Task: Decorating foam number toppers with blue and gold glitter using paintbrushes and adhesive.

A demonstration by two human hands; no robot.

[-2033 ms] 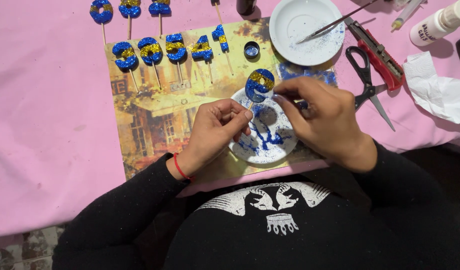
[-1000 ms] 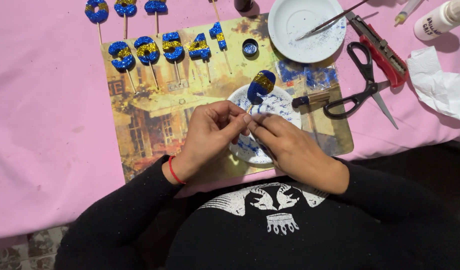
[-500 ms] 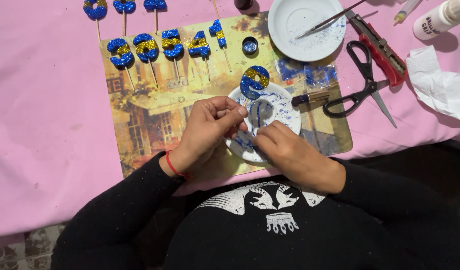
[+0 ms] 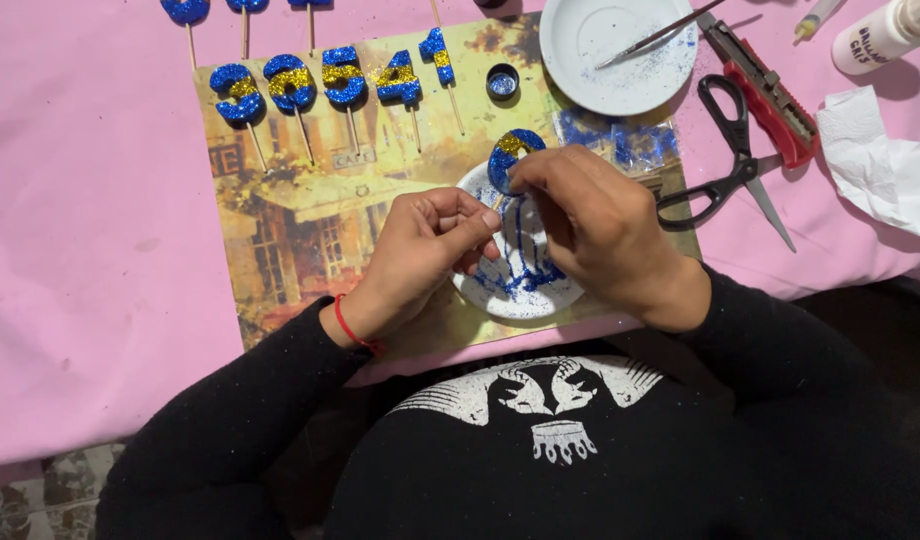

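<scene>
My left hand (image 4: 420, 250) pinches the stick of the glittered blue-and-gold number (image 4: 510, 158) over the small white plate (image 4: 520, 290) near the tabletop's front edge; my right hand (image 4: 600, 225), lower 1 s ago, now fingers its top, scissors (image 4: 725, 175) idle

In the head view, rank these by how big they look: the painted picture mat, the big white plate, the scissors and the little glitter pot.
Largest to smallest:
1. Picture mat
2. White plate and scissors, too close in extent to rank, though the plate covers more area
3. Glitter pot
</scene>
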